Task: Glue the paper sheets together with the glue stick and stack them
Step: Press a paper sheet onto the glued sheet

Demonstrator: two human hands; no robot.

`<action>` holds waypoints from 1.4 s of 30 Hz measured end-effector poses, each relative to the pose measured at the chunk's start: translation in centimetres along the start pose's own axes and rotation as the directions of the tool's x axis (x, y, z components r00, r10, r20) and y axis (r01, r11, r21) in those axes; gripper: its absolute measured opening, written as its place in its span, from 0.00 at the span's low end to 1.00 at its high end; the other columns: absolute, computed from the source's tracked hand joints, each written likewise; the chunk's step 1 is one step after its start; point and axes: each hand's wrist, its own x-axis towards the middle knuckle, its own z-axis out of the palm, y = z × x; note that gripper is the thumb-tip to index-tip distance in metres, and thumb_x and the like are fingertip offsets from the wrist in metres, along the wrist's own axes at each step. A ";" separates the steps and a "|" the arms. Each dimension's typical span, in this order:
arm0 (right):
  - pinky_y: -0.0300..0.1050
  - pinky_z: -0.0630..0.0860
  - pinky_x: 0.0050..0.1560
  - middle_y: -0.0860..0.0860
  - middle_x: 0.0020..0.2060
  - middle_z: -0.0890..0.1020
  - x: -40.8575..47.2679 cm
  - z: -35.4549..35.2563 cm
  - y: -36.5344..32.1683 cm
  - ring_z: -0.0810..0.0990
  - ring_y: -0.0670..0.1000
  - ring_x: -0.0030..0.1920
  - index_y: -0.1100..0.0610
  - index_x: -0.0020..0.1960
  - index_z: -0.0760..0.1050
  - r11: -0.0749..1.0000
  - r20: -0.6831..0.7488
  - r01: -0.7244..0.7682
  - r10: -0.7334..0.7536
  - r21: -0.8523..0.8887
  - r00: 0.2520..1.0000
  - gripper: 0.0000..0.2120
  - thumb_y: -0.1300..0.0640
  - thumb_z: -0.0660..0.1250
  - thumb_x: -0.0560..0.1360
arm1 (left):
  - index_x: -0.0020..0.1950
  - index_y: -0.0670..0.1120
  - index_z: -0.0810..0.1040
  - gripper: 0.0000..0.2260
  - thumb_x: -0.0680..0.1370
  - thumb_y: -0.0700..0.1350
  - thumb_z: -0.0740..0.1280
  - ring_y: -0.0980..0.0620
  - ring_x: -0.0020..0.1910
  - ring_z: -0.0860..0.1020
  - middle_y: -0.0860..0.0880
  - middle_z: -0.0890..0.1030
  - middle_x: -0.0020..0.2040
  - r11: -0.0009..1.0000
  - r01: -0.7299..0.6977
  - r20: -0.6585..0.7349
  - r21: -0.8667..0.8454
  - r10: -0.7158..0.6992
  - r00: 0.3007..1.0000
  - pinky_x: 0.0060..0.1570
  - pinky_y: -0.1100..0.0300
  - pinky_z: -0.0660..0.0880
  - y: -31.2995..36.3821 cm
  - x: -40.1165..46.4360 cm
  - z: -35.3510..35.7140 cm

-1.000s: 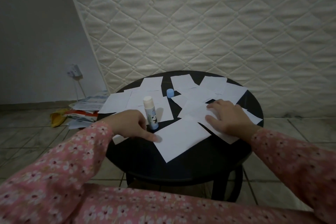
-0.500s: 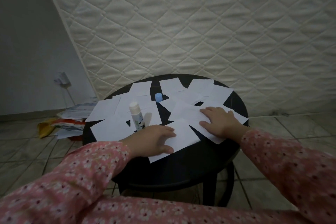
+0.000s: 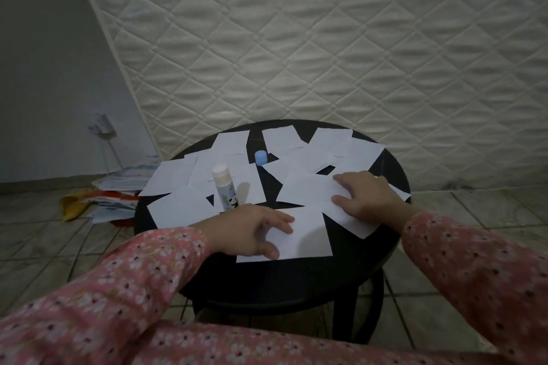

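Observation:
Several white paper sheets lie scattered over a round black table [image 3: 296, 281]. My left hand [image 3: 249, 231] rests with spread fingers on the nearest sheet [image 3: 308, 237] at the table's front. My right hand [image 3: 367, 194] presses flat on an overlapping sheet [image 3: 311, 190] at the right. The uncapped glue stick [image 3: 224, 188], white with a panda print, stands upright just behind my left hand. Its blue cap [image 3: 261, 157] sits further back among the sheets.
A quilted mattress [image 3: 326, 38] leans against the wall right behind the table. On the tiled floor at the left lies a pile of papers and packets [image 3: 112, 195]. A wall socket with a cable [image 3: 100, 126] is at the left.
My left hand slid from the left sheet beside the glue stick onto the nearest front sheet. The right hand stayed on its sheet. The camera shifted slightly.

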 end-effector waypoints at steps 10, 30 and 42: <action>0.52 0.63 0.64 0.51 0.63 0.77 0.0 -0.1 -0.9 0.71 0.56 0.64 0.49 0.69 0.69 0.997 -0.146 -0.042 0.050 0.062 0.988 0.19 0.54 0.61 0.79 | 0.66 0.57 0.75 0.22 0.73 0.49 0.73 0.60 0.67 0.66 0.64 0.66 0.71 0.998 0.032 -0.018 -0.049 -0.033 0.999 0.66 0.63 0.64 -0.3 0.1 0.0; 0.27 0.67 0.46 0.36 0.51 0.76 -2.5 -1.3 -2.1 0.75 0.41 0.46 0.41 0.59 0.73 0.797 -0.414 0.356 -0.148 0.488 0.898 0.15 0.57 0.66 0.77 | 0.57 0.47 0.77 0.21 0.72 0.60 0.69 0.48 0.45 0.84 0.47 0.84 0.48 0.621 -0.032 -0.346 -0.784 -0.393 0.852 0.46 0.56 0.80 1.0 0.2 -1.3; 0.40 0.77 0.40 0.49 0.52 0.81 -1.9 -1.7 -3.2 0.81 0.50 0.44 0.55 0.65 0.73 0.446 0.008 0.007 -0.032 0.895 0.999 0.21 0.64 0.71 0.73 | 0.54 0.46 0.79 0.11 0.76 0.34 0.63 0.51 0.35 0.82 0.45 0.84 0.39 0.672 0.011 -0.399 -0.741 -0.453 0.797 0.30 0.64 0.73 1.3 -1.1 -2.7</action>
